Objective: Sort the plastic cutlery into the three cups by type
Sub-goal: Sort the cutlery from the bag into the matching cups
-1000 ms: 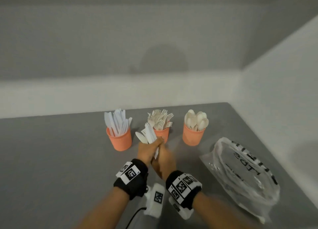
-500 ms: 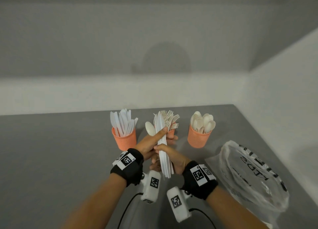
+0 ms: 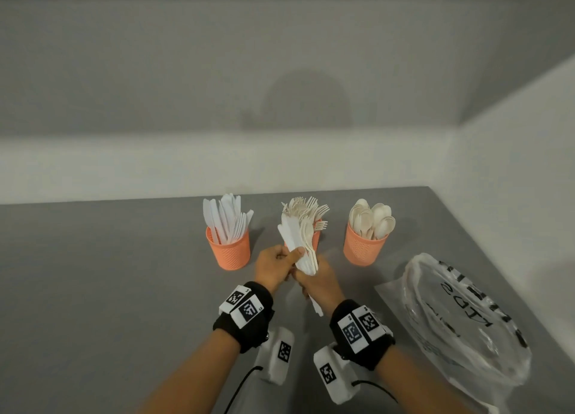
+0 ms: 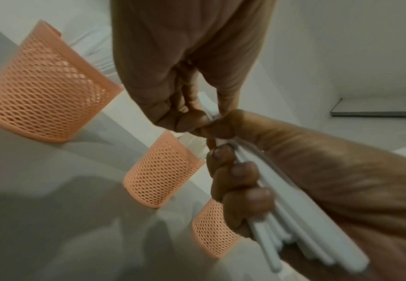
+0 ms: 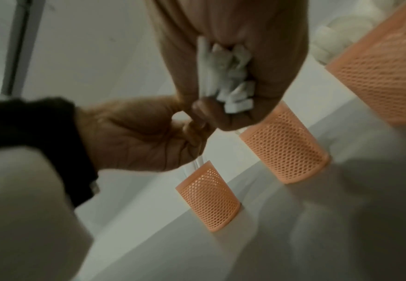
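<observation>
Three orange mesh cups stand in a row on the grey table (image 3: 93, 289): the left cup (image 3: 228, 251) holds white knives, the middle cup (image 3: 316, 237) forks, the right cup (image 3: 364, 248) spoons. In front of the middle cup I hold a mixed bundle of white and cream cutlery (image 3: 295, 239), heads up and leaning left. My right hand (image 3: 311, 278) grips the handles in a fist. My left hand (image 3: 291, 255) pinches the bundle just above it with thumb and fingers. The left wrist view shows the handles (image 4: 293, 237) in my right hand's fingers (image 4: 240, 180). The handle ends (image 5: 226, 79) show in the right wrist view.
A crumpled clear plastic bag (image 3: 466, 320) with black lettering lies on the table at the right, near the side wall. A white wall runs close behind the cups. Bare grey table stretches to the left of the knife cup.
Both hands have kept hold of the bundle. It stood upright half a second ago and now leans left. My right hand has turned its back upward.
</observation>
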`<state>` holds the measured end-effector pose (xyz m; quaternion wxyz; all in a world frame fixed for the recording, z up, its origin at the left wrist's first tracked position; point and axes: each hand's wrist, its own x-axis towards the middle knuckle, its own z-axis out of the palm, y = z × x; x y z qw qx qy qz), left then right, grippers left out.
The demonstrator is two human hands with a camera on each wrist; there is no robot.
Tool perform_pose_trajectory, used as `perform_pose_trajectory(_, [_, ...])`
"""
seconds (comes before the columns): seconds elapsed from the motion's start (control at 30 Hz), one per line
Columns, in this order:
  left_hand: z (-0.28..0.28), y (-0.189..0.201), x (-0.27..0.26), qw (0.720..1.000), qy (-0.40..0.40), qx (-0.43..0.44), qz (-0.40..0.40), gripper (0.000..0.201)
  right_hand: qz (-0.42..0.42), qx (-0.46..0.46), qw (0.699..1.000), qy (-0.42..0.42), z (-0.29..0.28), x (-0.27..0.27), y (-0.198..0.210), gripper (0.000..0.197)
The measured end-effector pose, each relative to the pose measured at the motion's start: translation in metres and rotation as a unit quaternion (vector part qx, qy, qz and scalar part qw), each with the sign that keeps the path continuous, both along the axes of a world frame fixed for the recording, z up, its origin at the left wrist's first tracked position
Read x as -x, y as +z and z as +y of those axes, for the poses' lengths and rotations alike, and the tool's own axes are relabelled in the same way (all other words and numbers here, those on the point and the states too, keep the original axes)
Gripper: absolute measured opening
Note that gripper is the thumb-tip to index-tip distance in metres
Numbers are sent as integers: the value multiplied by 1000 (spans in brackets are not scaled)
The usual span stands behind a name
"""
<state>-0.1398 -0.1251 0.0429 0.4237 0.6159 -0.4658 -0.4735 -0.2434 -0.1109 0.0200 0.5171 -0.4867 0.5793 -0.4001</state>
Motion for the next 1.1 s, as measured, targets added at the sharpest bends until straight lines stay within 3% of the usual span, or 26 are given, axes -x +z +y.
perform_pose_trajectory(0.13, [1,-2,-3,1000,9,-8,13,40,-74,-7,996,41,8,4,9,25])
perform_pose_trajectory(0.33, [-1,1,8,998,10,-41,50,20,-80,6,997,-1,7,-1,3,30])
perform_pose_trajectory(0.47, [-2,5,6,988,86,-25,126,16,-56,3,998,-14,3,2,-2,31])
perform_pose_trajectory(0.6, [-1,15,-1,968,165,8,191,22,-110,-43,993,-14,5,7,3,17])
perform_pose_trajectory(0.8, [11,19,3,992,79,-3,101,21,-154,-25,988,-8,5,0,3,12])
perform_pose_trajectory(1.1, [15,14,0,987,115,12,110,20,-158,-22,987,25,5,-7,9,28])
